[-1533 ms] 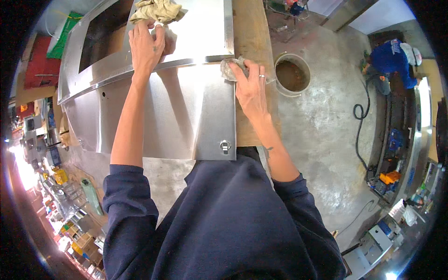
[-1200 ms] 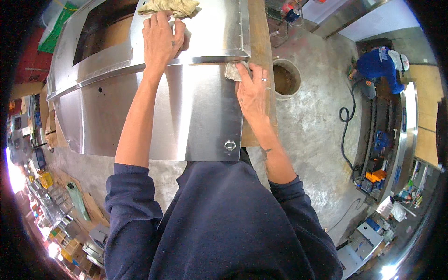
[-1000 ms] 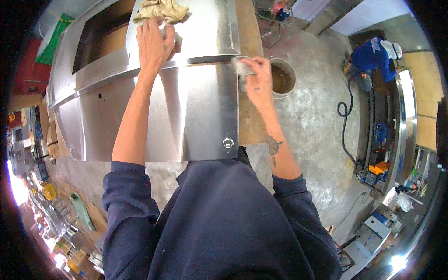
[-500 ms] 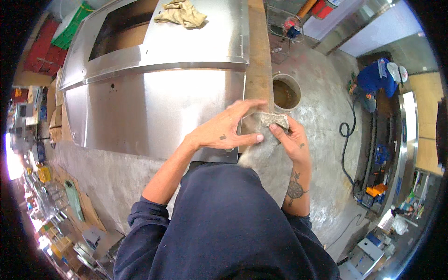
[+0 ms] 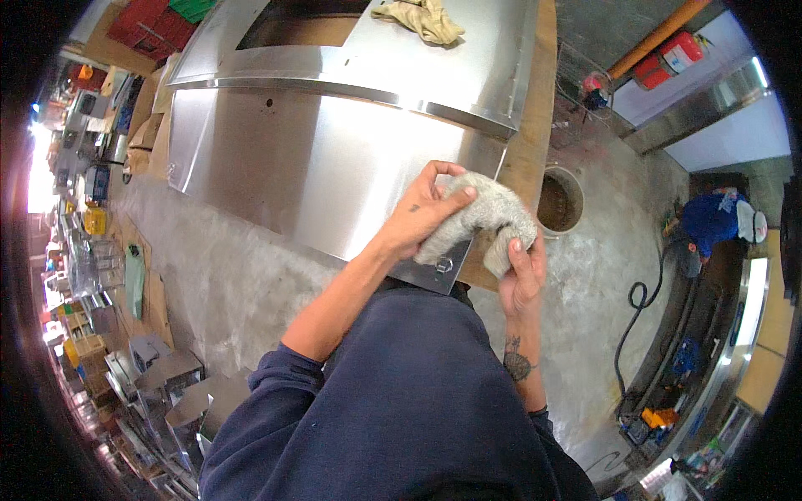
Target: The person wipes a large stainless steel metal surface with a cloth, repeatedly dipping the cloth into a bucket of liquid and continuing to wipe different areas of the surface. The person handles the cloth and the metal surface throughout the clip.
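Observation:
A grey, fuzzy rag (image 5: 489, 200) is stretched in a bent arch between my two hands. My left hand (image 5: 423, 209) pinches its left end, thumb on top, over the corner of a large sheet-metal piece (image 5: 292, 159). At the other end, my right hand (image 5: 525, 271) grips the rag between thumb and fingers, beside the wooden table edge. Beneath the rag, a small metal ring-like part (image 5: 444, 265) shows near the sheet's corner. The metal is shiny and has a rectangular cut-out at the far side. A tan cloth (image 5: 422, 20) lies crumpled on it.
A bucket (image 5: 578, 200) with murky contents stands on the floor right of the wooden table (image 5: 535, 117). A black hose (image 5: 642, 305) curls farther right, near a bent-over co-worker (image 5: 710, 221) in blue. Cluttered shelves and metal parts (image 5: 167, 376) line the left.
My left hand was open beside the rag and now grips it. The rag has spread out between both hands. The view has shifted, so the metal piece appears turned and farther right.

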Action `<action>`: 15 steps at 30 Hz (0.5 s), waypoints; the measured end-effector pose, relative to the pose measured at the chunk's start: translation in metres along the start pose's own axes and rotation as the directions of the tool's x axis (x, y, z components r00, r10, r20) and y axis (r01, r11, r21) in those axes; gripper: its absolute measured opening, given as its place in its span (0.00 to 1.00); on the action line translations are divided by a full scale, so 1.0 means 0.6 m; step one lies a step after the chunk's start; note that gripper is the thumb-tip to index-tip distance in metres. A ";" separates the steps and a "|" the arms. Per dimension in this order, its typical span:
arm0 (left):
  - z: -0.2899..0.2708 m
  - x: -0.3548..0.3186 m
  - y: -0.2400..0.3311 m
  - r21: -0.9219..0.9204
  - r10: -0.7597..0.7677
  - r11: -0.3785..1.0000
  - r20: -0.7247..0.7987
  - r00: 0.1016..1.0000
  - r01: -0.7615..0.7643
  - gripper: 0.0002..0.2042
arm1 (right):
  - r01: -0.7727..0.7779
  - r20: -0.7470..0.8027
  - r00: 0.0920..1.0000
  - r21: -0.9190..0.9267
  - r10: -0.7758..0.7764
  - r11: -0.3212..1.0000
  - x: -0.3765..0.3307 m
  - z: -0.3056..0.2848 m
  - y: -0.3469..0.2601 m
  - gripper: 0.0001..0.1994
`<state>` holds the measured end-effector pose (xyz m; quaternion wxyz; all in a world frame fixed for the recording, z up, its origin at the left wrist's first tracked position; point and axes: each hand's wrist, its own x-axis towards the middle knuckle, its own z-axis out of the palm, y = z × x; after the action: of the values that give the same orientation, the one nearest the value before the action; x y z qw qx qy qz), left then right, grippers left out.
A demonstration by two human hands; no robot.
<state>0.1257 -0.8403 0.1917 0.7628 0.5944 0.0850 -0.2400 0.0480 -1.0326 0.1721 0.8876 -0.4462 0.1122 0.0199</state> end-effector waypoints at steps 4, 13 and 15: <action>0.010 -0.010 -0.108 -0.158 0.204 0.971 0.151 0.967 -0.180 0.25 | 0.288 0.271 0.953 -0.683 -0.134 0.671 0.045 0.007 0.023 0.31; -0.103 -0.095 -0.117 0.116 0.008 0.993 0.199 0.980 -0.031 0.21 | 0.487 0.550 0.705 -0.835 -0.447 -0.258 0.173 0.104 0.032 0.18; -0.152 -0.112 -0.134 0.055 -0.031 0.998 0.150 0.988 0.023 0.20 | 0.549 0.686 0.626 -0.726 -0.371 -0.415 0.217 0.097 0.050 0.20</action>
<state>0.0437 -0.7506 0.1243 0.7476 0.5934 0.0286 -0.2970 0.1815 -0.9768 0.1538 0.1694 -0.9292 -0.1996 -0.2607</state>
